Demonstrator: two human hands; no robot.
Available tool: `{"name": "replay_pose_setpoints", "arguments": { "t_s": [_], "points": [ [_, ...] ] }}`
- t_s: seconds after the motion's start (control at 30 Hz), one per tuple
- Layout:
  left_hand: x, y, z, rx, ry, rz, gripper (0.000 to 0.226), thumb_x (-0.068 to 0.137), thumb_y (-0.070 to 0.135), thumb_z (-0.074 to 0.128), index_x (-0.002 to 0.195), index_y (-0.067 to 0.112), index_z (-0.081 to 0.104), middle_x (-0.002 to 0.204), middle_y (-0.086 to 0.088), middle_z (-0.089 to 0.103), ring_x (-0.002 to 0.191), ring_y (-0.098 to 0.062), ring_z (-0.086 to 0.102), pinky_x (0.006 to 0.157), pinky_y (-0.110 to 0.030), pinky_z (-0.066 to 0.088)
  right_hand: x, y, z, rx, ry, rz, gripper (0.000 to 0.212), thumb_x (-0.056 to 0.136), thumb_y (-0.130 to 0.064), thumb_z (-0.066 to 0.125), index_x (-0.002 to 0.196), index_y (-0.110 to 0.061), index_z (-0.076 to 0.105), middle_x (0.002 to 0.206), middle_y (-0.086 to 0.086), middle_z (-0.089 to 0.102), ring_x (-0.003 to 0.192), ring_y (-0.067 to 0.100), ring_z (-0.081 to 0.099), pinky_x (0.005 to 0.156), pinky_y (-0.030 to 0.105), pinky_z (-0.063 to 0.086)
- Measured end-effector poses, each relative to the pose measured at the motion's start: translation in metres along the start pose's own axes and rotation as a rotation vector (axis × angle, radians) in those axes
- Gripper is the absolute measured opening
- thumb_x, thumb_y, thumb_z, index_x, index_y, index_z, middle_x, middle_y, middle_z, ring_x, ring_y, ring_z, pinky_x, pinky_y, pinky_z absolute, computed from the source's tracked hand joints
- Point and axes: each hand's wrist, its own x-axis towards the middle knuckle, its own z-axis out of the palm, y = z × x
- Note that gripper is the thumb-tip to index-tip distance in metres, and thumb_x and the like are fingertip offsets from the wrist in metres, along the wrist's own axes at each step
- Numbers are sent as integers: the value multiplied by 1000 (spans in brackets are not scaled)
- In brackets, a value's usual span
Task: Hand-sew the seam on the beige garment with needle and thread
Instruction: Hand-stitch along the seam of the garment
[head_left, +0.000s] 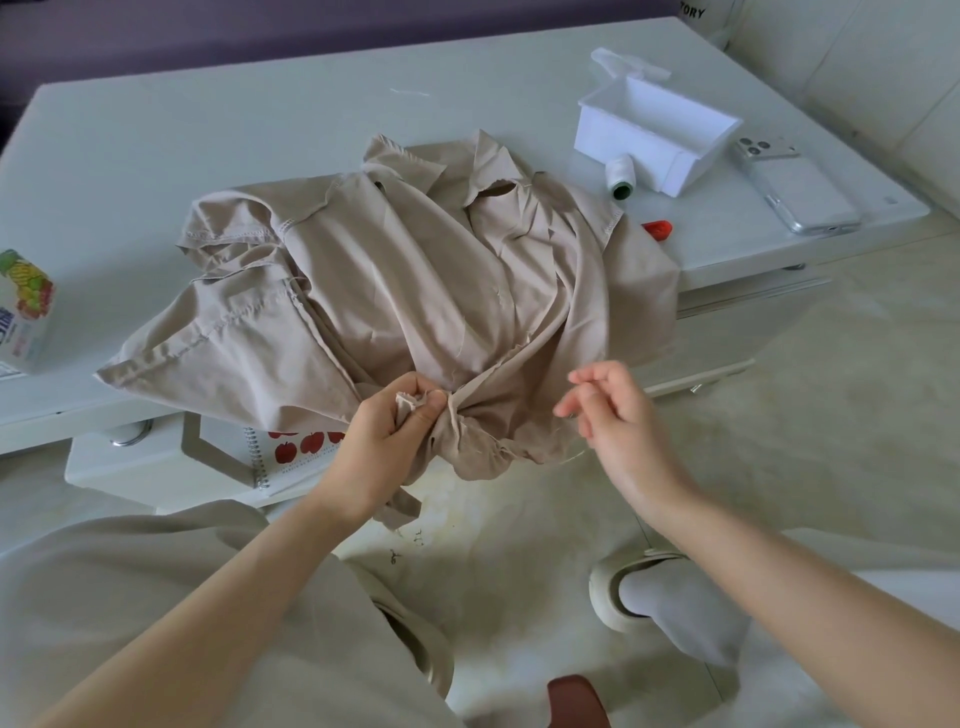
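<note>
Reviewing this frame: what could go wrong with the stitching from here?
1. The left hand grips the beige garment in a tight bunch, so stitches may pucker the seam.
2. What looks like a faint thread hangs slack below the right hand; it could snag in the folds.
3. No needle is discernible, so a pricked finger seems possible.

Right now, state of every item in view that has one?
beige garment: crumpled, draped over table edge.
left hand: grips bunched fabric.
right hand: fingers loosely curled; grip unclear.
white box: lid open.
thread spool: lying on side.
phone: face down.
</note>
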Motion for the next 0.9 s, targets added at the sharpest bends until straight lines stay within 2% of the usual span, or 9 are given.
{"name": "replay_pose_setpoints", "arguments": {
  "t_s": [0.17,0.27,0.33,0.37,0.43,0.47,0.6,0.73,0.9],
  "points": [
    [-1,3,-2,40,12,16,23,96,18,51,80,6,61,70,-22,60,62,-16,52,61,-20,44,-10,-30,41,159,-102,15,20,98,-8,43,87,-23,50,81,-8,69,66,4,62,58,16,45],
    [-2,3,-4,51,-4,26,23,96,21,52,83,6,63,77,-32,59,60,-33,50,61,-37,48,-13,-35,57,41,-103,70,20,96,-13,45,86,-28,52,82,-13,67,73,7,64,65,29,51],
    [-3,3,-6,59,-3,24,22,96,22,53,84,8,64,77,-30,60,62,-36,52,62,-41,50,-14,-37,60,-108,-119,79,17,95,-18,46,87,-30,54,82,-13,65,81,13,64,73,34,52],
    [-3,4,-6,53,5,29,21,95,20,53,83,8,65,77,-25,63,63,-30,54,63,-35,50,-14,-37,60,-153,-136,89,17,95,-19,46,87,-31,55,78,-13,64,79,12,63,70,29,50],
    [-4,6,-6,28,29,48,17,94,16,55,84,6,65,75,-14,66,66,-10,59,65,-19,49,-13,-36,56,-162,-180,98,22,95,-18,47,80,-33,54,64,-14,58,66,5,57,60,21,41],
    [-4,7,-6,12,43,54,16,93,15,56,85,4,65,74,-10,66,67,-7,59,66,-15,48,-13,-35,54,-147,-201,100,24,95,-17,47,77,-32,54,58,-14,55,60,3,53,58,19,38],
    [-5,10,-6,-48,65,65,15,91,13,59,86,0,63,74,-4,65,70,-6,60,68,-15,49,-14,-36,45,-81,-281,126,24,96,-10,44,80,-24,55,43,-17,52,39,3,46,44,20,42],
    [-5,13,-5,-65,74,77,13,92,11,57,82,3,61,69,3,63,65,0,59,65,-12,48,-15,-38,41,32,-306,151,24,96,-5,44,81,-18,58,55,-6,54,45,5,51,44,24,50],
    [-5,13,-8,-60,80,89,15,91,13,59,84,1,64,73,-4,65,68,-5,61,67,-15,50,-13,-35,35,89,-382,153,26,96,-2,46,78,-15,59,65,1,59,50,6,55,50,26,52]
  ]
}}
